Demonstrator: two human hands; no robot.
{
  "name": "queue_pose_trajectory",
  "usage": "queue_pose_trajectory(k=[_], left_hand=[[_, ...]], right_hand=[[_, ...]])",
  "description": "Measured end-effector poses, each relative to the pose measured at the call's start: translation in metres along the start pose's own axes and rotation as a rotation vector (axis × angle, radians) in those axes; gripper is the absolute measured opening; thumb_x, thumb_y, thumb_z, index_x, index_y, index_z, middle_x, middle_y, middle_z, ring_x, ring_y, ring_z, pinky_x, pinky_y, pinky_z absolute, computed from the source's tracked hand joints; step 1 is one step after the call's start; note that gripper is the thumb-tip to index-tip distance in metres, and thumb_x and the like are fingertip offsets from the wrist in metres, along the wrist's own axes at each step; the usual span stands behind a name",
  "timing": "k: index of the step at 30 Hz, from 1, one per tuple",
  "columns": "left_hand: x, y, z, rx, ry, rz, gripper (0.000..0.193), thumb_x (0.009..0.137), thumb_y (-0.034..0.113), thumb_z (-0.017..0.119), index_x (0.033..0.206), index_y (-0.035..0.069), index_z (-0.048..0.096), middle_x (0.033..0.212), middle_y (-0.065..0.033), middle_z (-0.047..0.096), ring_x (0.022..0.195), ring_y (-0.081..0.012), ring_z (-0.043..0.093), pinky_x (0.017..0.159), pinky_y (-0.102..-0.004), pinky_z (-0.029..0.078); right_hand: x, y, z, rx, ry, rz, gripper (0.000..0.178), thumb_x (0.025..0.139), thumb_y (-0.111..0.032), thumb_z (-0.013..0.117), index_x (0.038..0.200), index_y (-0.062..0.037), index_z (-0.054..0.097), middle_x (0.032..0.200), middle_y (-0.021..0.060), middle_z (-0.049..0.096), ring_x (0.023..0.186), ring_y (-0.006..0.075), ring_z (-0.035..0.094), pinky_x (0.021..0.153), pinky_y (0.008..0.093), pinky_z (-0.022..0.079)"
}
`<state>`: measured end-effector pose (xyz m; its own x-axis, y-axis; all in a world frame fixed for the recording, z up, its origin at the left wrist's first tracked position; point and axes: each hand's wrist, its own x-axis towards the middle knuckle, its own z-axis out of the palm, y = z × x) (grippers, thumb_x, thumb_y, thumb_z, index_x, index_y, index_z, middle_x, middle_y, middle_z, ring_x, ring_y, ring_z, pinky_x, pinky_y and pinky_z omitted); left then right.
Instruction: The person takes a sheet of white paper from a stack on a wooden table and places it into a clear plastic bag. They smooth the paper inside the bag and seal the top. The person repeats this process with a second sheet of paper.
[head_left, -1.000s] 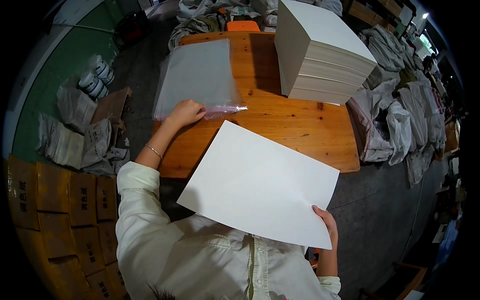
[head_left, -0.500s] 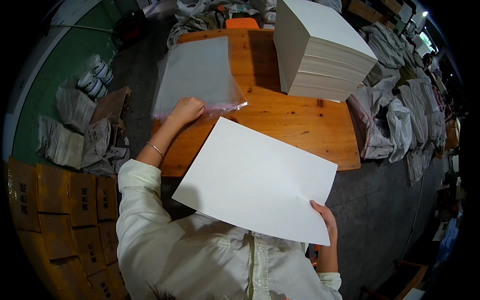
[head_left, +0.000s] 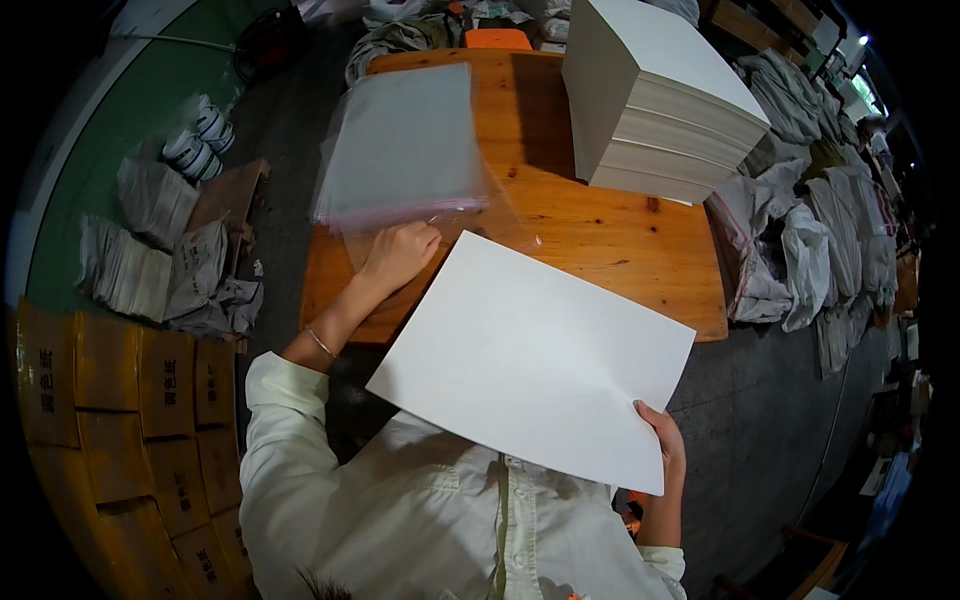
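Observation:
My right hand (head_left: 663, 441) grips the near right corner of a stack of large white sheets (head_left: 530, 358), held flat above the near edge of the wooden table (head_left: 620, 250). My left hand (head_left: 400, 252) pinches the open end of a clear plastic bag (head_left: 440, 225), lifting it off the pile of clear bags (head_left: 400, 140) lying on the table's left side. A tall stack of white paper (head_left: 660, 100) stands at the far right of the table.
Yellow cardboard boxes (head_left: 110, 400) stand in rows at my left. Bundles wrapped in plastic (head_left: 160, 260) and rolls of tape (head_left: 195, 140) lie on the floor left of the table. Filled white sacks (head_left: 820, 230) are piled to the right.
My left hand has pulled the top clear bag toward me off the pile. The white sheets in my right hand have shifted slightly toward the table.

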<state>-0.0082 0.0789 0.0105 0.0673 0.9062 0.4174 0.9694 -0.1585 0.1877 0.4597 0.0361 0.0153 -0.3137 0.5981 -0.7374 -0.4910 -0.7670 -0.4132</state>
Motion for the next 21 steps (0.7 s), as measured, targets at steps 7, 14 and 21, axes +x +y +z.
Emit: queue_pose_trajectory(k=[7,14,21], left_hand=[[0.002,0.012,0.005,-0.044,0.114,0.089,0.01,0.079,0.011,0.06,0.07,0.005,0.059,0.069,-0.0098,0.059,0.062,-0.0294,0.06,0.053,-0.0394,0.049],[-0.014,0.025,-0.008,-0.116,0.204,0.045,0.006,0.08,0.011,0.061,0.077,0.006,0.062,0.07,-0.0098,0.059,0.063,-0.0284,0.06,0.054,-0.0382,0.048],[-0.021,0.033,-0.009,-0.094,0.162,0.097,0.006,0.079,0.012,0.061,0.079,0.006,0.062,0.069,-0.0079,0.058,0.064,-0.0267,0.06,0.055,-0.0362,0.049]], right_hand=[[-0.012,0.002,-0.001,-0.093,-0.029,-0.038,0.047,0.081,-0.002,0.063,0.124,0.0048,0.044,0.104,0.0186,0.06,0.088,0.0244,0.064,0.072,0.0336,0.057],[0.002,-0.002,-0.006,-0.139,0.037,-0.079,0.049,0.08,-0.002,0.063,0.125,0.0055,0.043,0.107,0.0191,0.059,0.089,0.0248,0.064,0.075,0.0345,0.056],[-0.005,0.002,0.003,-0.184,0.0,-0.113,0.052,0.081,-0.002,0.063,0.127,0.0065,0.04,0.111,0.0197,0.057,0.092,0.0253,0.063,0.078,0.0338,0.055]])
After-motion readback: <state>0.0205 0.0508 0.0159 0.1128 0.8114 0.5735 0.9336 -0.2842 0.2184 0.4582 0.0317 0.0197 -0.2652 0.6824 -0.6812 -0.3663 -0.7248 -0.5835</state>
